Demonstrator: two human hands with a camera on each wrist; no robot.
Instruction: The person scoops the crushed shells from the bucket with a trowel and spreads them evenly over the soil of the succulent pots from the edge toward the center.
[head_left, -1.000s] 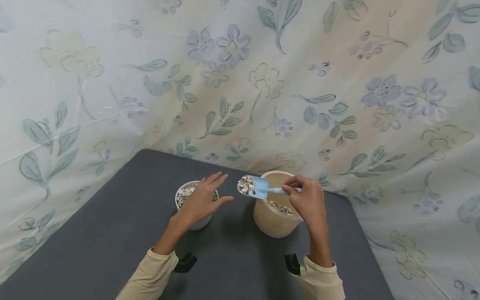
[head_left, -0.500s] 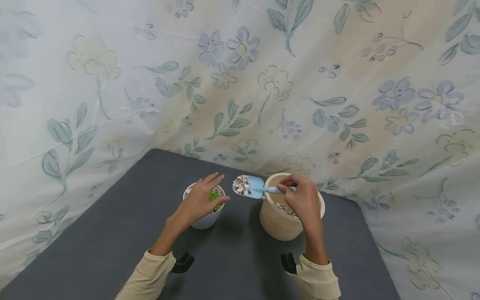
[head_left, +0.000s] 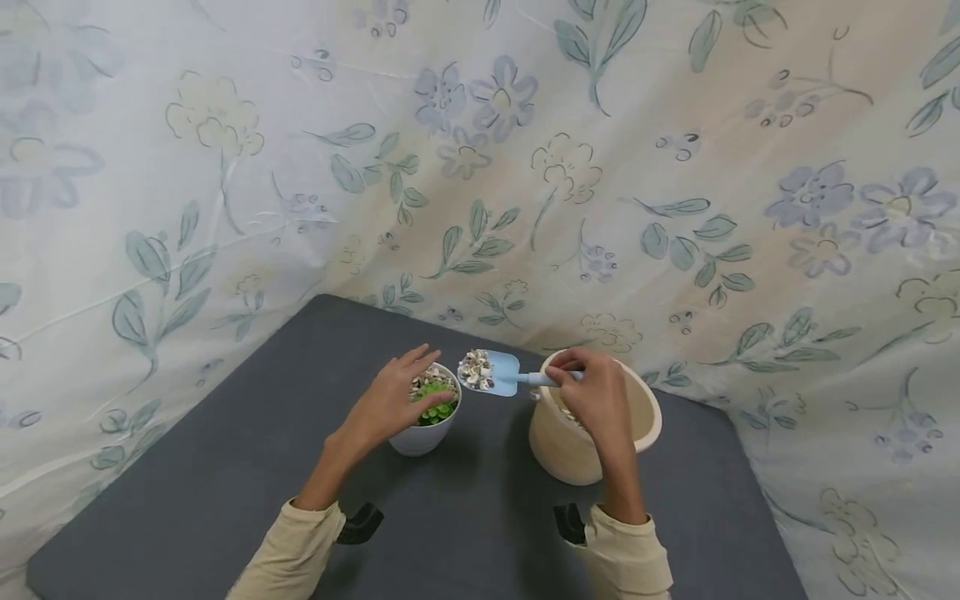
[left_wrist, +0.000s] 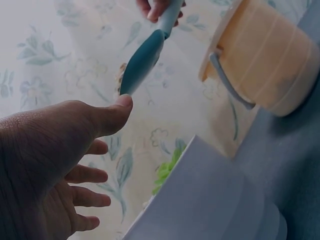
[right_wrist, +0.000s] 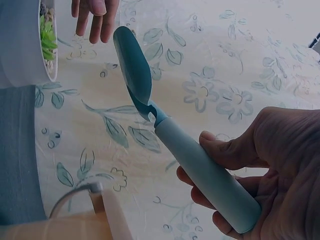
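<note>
My right hand [head_left: 603,396] grips a light blue hand trowel [head_left: 504,373] by its handle. Small mixed pebbles [head_left: 476,370] lie heaped toward the tip of its blade, which is held level between the two containers. In the right wrist view, the thumb and fingers wrap the pale handle [right_wrist: 200,175]. My left hand [head_left: 382,404] is spread over the left side of a white pot [head_left: 420,440], with its thumb near the trowel's tip in the left wrist view. A green succulent [head_left: 435,407] and pebbles fill the pot, partly hidden by that hand.
A cream bucket [head_left: 562,458] stands right of the pot, with pebbles inside and my right hand above it. It has a grey carrying handle [left_wrist: 230,85]. Both containers stand on a dark grey tabletop [head_left: 480,517] backed by a floral cloth [head_left: 480,167].
The trowel has moved left, away from over the bucket and toward the white pot, still loaded with pebbles. My left hand has shifted left, uncovering the succulent. The head view has turned slightly left.
</note>
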